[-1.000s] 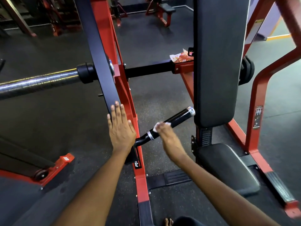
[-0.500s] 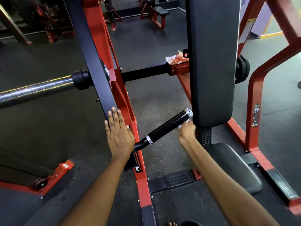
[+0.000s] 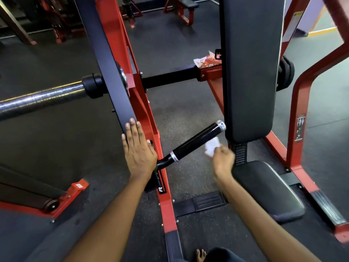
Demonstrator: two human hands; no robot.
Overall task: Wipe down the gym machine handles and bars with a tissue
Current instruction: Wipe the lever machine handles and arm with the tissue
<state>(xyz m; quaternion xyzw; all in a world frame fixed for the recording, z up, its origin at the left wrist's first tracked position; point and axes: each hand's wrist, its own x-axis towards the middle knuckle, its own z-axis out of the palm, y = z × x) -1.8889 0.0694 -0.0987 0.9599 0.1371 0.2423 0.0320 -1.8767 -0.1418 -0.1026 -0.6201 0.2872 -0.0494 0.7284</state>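
Both forearms are bare from the lower edge of the view up to the wrists; no sleeve, cuff or glove covers them. The left hand (image 3: 138, 150) wears no ring, watch or band, and its short, trimmed fingernails are plain and unpainted. The right hand (image 3: 223, 160) is blurred, so its nails cannot be made out, though its wrist also carries no watch or strap. At the bottom edge a bare foot (image 3: 200, 255) shows its toes, with no shoe or sock, beside a patch of dark garment (image 3: 221, 255) of unclear kind.
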